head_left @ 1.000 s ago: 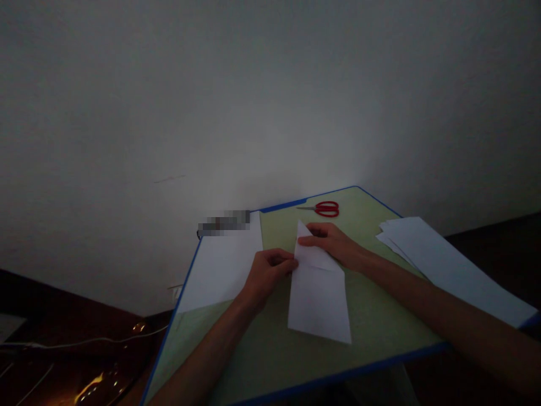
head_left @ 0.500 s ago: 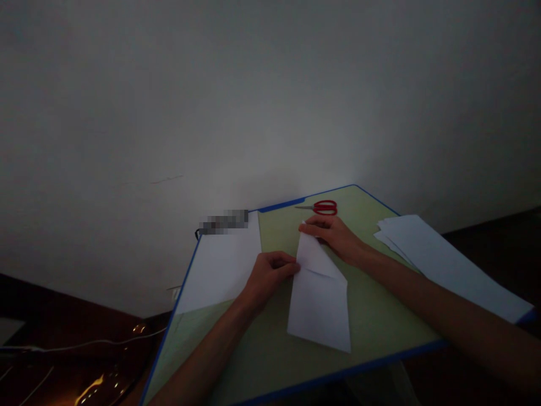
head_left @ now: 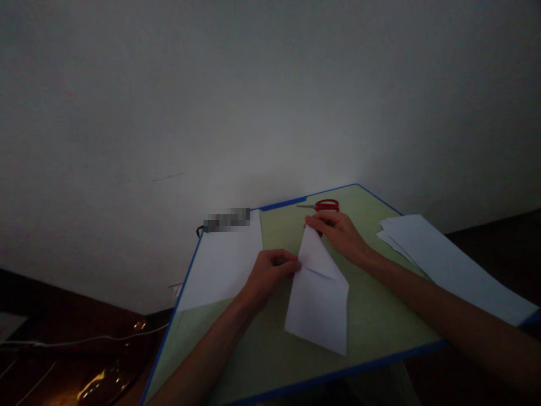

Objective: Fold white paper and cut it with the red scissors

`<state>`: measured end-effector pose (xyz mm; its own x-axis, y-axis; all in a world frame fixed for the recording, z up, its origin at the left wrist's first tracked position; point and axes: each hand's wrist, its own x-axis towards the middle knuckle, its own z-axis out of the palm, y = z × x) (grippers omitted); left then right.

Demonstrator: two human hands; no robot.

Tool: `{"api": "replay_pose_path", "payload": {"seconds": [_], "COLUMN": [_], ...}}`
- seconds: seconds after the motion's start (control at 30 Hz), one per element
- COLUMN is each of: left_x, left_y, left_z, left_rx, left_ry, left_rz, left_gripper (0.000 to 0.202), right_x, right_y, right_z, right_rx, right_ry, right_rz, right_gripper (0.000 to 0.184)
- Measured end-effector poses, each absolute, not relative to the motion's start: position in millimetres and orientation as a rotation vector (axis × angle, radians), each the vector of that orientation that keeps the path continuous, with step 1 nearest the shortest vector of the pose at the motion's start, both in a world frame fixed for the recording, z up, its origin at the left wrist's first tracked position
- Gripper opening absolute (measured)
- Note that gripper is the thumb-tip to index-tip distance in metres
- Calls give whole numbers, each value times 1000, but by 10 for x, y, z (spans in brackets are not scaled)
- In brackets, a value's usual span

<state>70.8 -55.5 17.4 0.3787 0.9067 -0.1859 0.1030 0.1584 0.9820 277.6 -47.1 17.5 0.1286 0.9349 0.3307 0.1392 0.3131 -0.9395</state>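
A folded sheet of white paper (head_left: pixel 318 310) lies on the pale green tabletop, narrowing to a point at its far end. A crease or flap edge runs across its middle. My left hand (head_left: pixel 274 273) pinches the paper's left edge near that crease between thumb and fingers. At the pointed tip, my right hand (head_left: pixel 336 231) grips the paper, its fingers closed over the top. Just beyond the right hand rest scissors with red handles (head_left: pixel 327 205), their blades pointing left.
White paper (head_left: pixel 224 265) covers the table's left side, with a blurred-out object (head_left: pixel 227 220) at its far edge. Several white sheets (head_left: pixel 448 265) are stacked on the right. The blue-edged table (head_left: pixel 245 372) stands against a grey wall (head_left: pixel 270 101). A white cable (head_left: pixel 93 341) runs at lower left.
The paper has turned slightly, its near end shifting left and its tip a little right. Both hands keep their hold. The view has shifted very slightly.
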Motion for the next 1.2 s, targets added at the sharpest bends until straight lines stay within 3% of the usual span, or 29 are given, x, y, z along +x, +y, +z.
{"api": "replay_pose_path", "payload": {"seconds": [0.27, 0.4, 0.57, 1.0, 1.2], "left_x": [706, 679, 675, 685, 694], "left_y": [-550, -503, -479, -477, -503], "left_z": [125, 109, 95, 79, 104], "left_rx": [1282, 1257, 1231, 1222, 1254], "left_ry": [1083, 1110, 1100, 1074, 1130], "left_rz": [784, 874, 894, 931, 973], "left_gripper": [14, 15, 15, 13, 12], "right_x": [2848, 2834, 2816, 2754, 2747], "right_y": [-425, -458, -472, -455, -501], "right_z": [185, 127, 121, 29, 34], "right_rx": [-1113, -1123, -1143, -1211, -1355], "right_ry": [-1354, -1600, -1500, -1646, -1742], "right_rz": [866, 1018, 1104, 682, 608], "right_gripper": [39, 36, 33, 40, 55]}}
